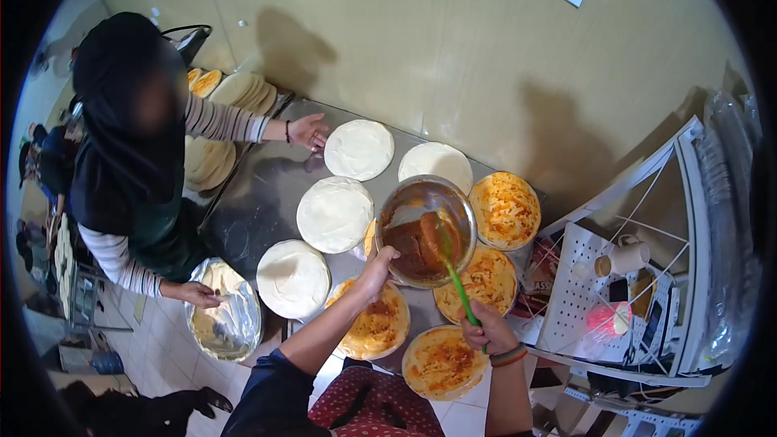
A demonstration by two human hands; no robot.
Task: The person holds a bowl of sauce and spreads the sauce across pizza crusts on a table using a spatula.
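My left hand (376, 269) is closed on the near-left rim of a steel mixing bowl (463, 194), lifted above the table. Reddish-brown sauce (402, 241) coats the inside of the bowl. In my right hand (490, 328) is the green handle of a spatula (460, 290), whose sauce-covered head lies inside the bowl. Around the bowl are flat round bases: some spread with a white layer (334, 214), others streaked with orange-red sauce (506, 210). One sauced base (443, 362) lies just below my right hand, another (374, 324) beside my left forearm. The bowl partly covers some bases.
Across the steel table (263, 170), a co-worker (133, 154) reaches one hand over it and holds a basin (224, 307) of white spread. Stacked plain bases (243, 93) stand behind. At right is a white rack (688, 251) with a perforated tray (579, 299) of small items.
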